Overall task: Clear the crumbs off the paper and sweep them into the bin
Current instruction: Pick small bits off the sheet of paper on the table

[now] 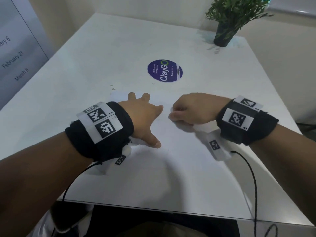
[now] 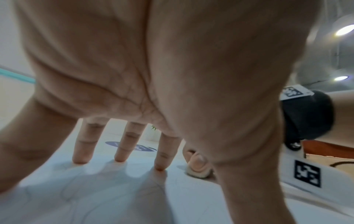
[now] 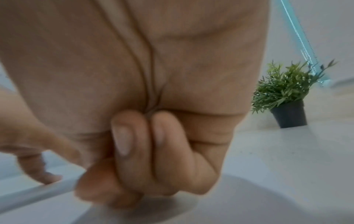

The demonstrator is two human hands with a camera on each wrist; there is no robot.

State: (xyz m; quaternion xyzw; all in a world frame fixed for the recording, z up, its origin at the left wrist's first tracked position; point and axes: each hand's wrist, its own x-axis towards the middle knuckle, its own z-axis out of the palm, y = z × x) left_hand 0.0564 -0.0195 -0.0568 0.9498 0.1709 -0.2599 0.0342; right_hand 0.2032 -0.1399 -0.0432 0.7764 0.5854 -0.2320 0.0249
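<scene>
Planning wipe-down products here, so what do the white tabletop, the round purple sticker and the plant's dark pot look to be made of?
White tabletop: probably laminate, smooth and semi-gloss; it mirrors the plant faintly. Round purple sticker: likely printed vinyl or paper, lying flat, with white lettering. Dark plant pot: probably matte plastic; no shine shows.

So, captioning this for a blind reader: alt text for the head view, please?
Left hand presses splayed fingers on white paper on a white table; right hand is curled beside it. Beyond sit a purple round sticker and potted plant.
</scene>
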